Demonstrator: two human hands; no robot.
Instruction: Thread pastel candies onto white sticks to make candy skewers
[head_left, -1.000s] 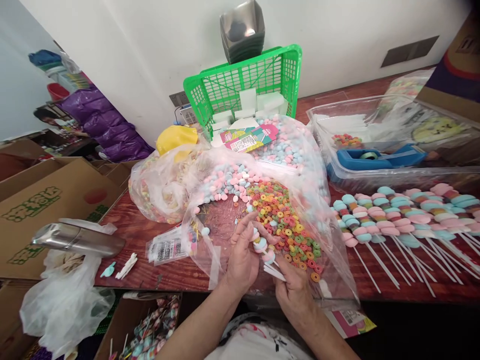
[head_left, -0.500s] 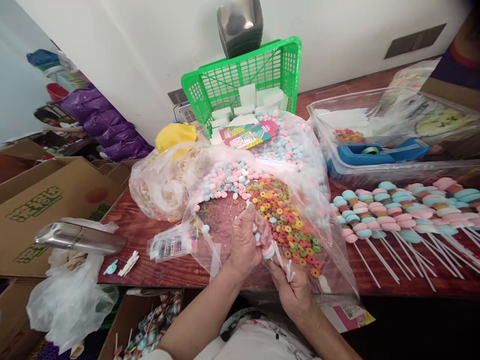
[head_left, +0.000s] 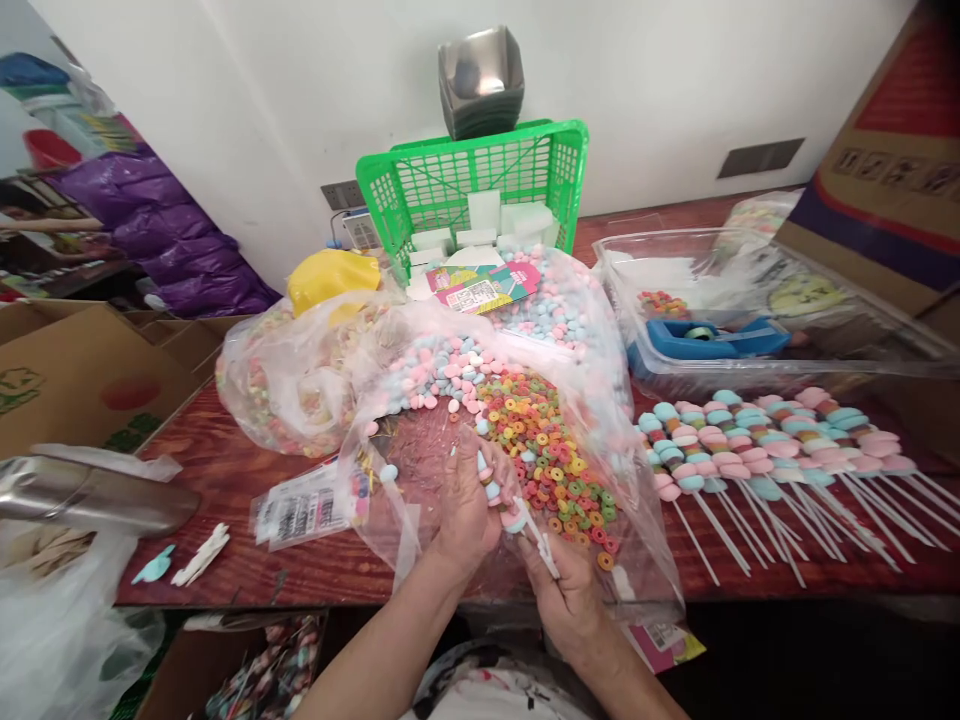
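My left hand [head_left: 466, 505] is closed around a candy skewer [head_left: 491, 490] of pink and blue pieces, its fingers partly covering them. My right hand [head_left: 566, 590] pinches several white sticks [head_left: 541, 540] just below the skewer's lowest pieces; whether the skewer's own stick is among them I cannot tell. Both hands are close together above an opened clear plastic bag [head_left: 652, 540]. Just beyond them lie a pile of colourful ring candies [head_left: 562, 460] and a heap of pink and blue candies [head_left: 446, 370].
Finished candy skewers [head_left: 765, 445] lie in rows at the right. Behind them stands a clear plastic bin [head_left: 847, 365] with a blue tape dispenser [head_left: 712, 340]. A green basket [head_left: 472, 165] is at the back. A steel flask [head_left: 97, 495] and clothes-peg-like white pieces [head_left: 201, 555] are at the left.
The whole view has shifted, with the table's right-hand things now further left. Both hands stay together on the skewer and sticks, with little change in grip.
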